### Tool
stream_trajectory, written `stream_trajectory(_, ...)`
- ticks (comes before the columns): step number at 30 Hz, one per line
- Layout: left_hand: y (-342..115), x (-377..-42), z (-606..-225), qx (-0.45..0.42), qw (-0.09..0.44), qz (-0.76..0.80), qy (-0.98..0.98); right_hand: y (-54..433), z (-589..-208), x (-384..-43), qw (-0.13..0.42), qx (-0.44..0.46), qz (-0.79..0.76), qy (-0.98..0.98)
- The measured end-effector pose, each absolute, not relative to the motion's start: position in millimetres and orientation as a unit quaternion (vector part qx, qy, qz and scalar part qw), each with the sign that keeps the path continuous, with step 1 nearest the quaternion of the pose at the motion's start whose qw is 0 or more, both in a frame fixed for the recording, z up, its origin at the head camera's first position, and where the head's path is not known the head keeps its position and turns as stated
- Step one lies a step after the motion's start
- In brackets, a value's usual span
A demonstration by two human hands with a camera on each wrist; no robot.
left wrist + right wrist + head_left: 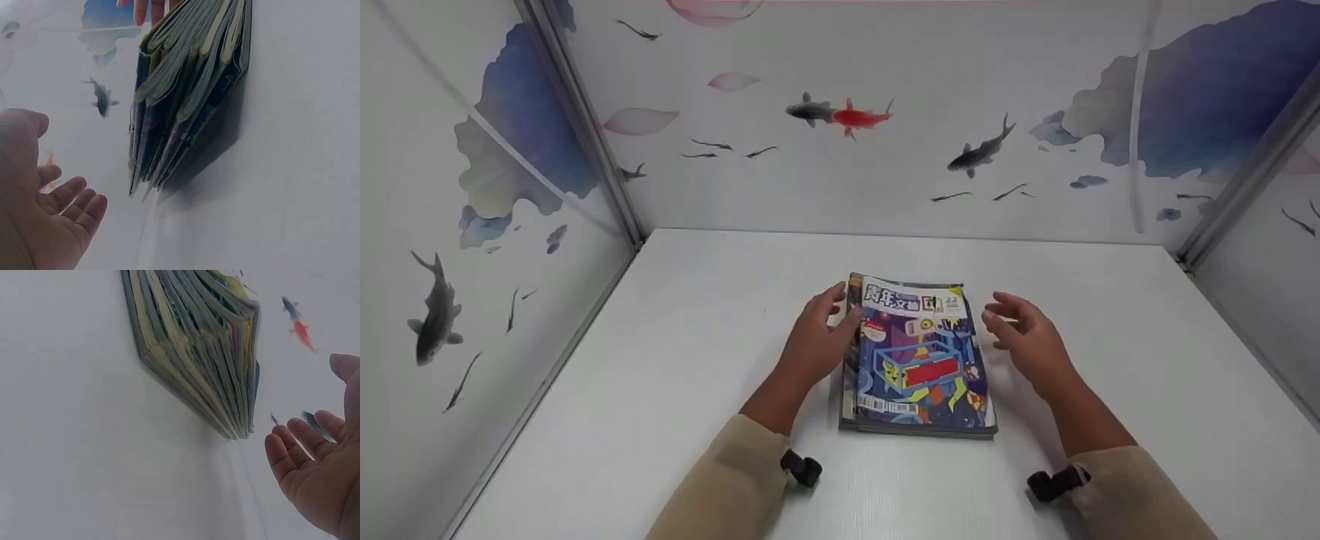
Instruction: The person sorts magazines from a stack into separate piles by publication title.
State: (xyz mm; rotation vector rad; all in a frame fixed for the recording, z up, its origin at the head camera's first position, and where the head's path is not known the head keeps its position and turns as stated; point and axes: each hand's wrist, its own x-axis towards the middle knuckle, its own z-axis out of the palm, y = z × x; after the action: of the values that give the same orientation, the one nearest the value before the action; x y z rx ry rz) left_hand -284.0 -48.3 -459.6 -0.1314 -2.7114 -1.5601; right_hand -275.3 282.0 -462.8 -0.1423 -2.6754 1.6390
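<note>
A stack of magazines lies in the middle of the white table, the top one with a colourful cover. On its left side is my left hand, fingers relaxed and thumb by the stack's edge; in the left wrist view the left hand appears apart from the spines. My right hand hovers off the right side with loosely bent fingers, holding nothing. The right wrist view shows the page edges of several magazines, with the right hand apart from them.
The white table meets a back wall and side walls painted with fish and blue shapes. Metal posts stand at the corners. Small black devices are fixed at both sleeve cuffs.
</note>
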Motion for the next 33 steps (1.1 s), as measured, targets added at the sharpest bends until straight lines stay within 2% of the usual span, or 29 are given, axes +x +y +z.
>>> stream_trajectory(20,-45.3,-282.4,-464.8,0.018,-0.059,-0.529,-0.846,282.6,-473.5,-279.8,-0.07,-0.108,0.52,-0.845)
stream_trajectory(33,-52.1,-288.5,-475.2,0.004,-0.098,-0.533,-0.84,285.4,-481.5,-279.3,-0.103,-0.107,0.502,-0.852)
